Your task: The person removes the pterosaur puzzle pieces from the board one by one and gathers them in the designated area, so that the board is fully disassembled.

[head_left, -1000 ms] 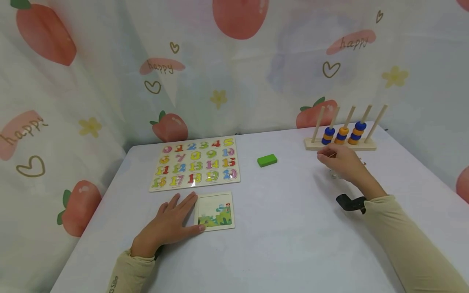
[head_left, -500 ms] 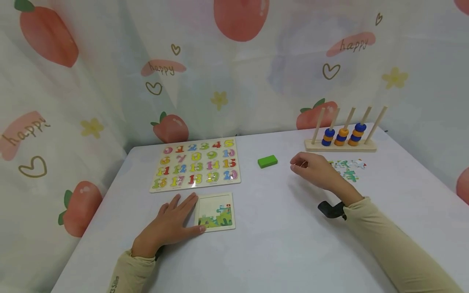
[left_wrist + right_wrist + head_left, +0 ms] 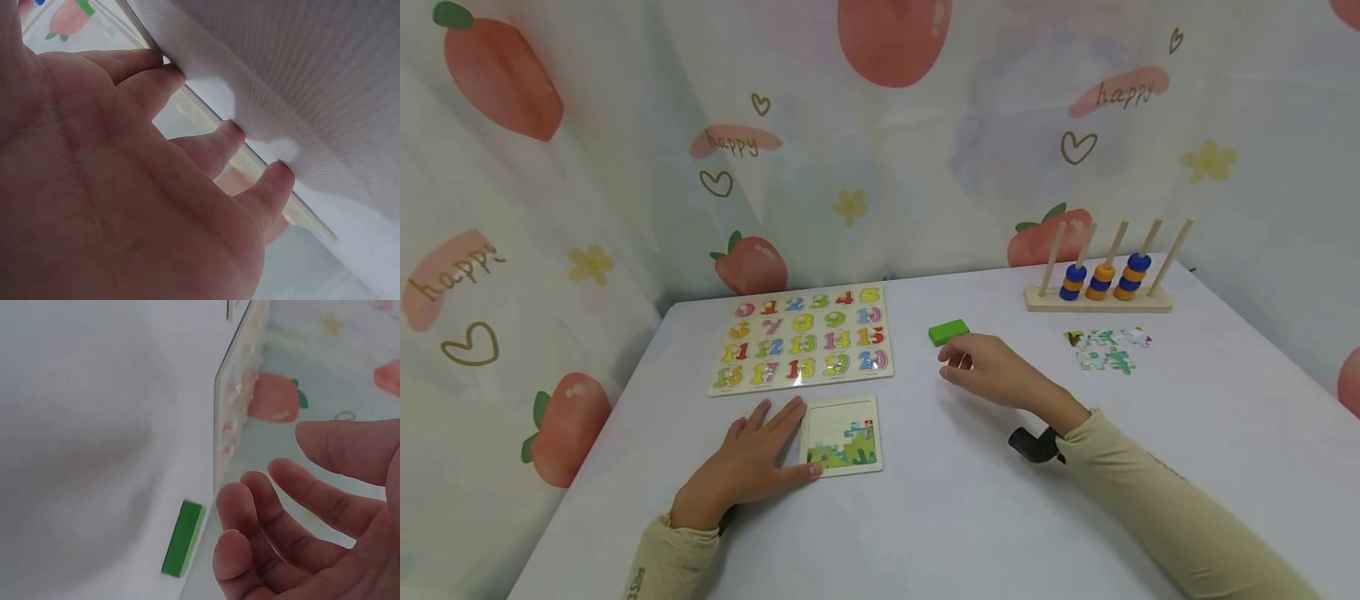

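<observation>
My left hand (image 3: 741, 462) lies with spread fingers at the left side of a small square jigsaw tray (image 3: 827, 421). Thumb and fingertips touch its edge. Green scenery pieces fill the tray's lower part and right side. In the left wrist view the fingers (image 3: 215, 147) press down on the table. My right hand (image 3: 996, 371) hovers over the table, just in front of a green block (image 3: 948, 331). Its fingers (image 3: 300, 544) are loosely bent, the thumb stands apart, and nothing shows between them. Several loose jigsaw pieces (image 3: 1118, 360) lie at the right.
A number puzzle board (image 3: 781, 337) lies behind the tray. At the back right stands a wooden bead stacker (image 3: 1097, 306) with upright pegs and blue and orange beads. A printed cloth (image 3: 910, 175) hangs behind the white table (image 3: 925, 525).
My right hand has moved left and slightly towards me, from beside the bead stacker to the green block, uncovering the loose jigsaw pieces. The left hand stays at the tray.
</observation>
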`<state>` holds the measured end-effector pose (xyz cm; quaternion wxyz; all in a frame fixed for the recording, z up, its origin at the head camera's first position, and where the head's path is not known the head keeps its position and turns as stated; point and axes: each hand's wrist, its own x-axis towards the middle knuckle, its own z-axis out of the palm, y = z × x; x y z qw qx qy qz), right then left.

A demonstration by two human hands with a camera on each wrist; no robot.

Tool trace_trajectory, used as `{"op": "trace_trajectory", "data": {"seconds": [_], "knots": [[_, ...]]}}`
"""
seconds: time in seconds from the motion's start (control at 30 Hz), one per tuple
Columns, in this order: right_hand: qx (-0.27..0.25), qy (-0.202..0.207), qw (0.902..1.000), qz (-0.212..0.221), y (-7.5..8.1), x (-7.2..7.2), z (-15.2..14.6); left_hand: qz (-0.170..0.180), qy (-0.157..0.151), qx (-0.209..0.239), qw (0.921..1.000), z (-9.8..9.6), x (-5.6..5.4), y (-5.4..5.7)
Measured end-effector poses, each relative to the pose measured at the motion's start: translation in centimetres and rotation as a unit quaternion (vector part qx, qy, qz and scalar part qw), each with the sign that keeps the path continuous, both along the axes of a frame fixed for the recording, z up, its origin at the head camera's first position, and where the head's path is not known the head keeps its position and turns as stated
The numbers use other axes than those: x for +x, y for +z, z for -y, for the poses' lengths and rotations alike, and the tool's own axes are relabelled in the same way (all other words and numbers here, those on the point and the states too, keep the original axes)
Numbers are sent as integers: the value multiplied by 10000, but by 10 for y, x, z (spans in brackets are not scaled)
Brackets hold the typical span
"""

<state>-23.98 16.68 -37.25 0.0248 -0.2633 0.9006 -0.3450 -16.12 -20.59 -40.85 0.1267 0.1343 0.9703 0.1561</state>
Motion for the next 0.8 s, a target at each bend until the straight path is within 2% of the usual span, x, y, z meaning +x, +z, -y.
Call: {"op": "trace_trajectory", "data": {"seconds": [0.37, 0.53, 0.8], "knots": [[67, 388, 9990, 224, 7, 7, 39, -10, -11, -121, 9999, -2, -1, 1], [101, 631, 9978, 200, 5, 9, 54, 6, -18, -105, 9999, -2, -1, 3], [350, 1035, 9926, 530, -2, 18, 82, 31, 3, -82, 10000, -3, 1, 5]]}}
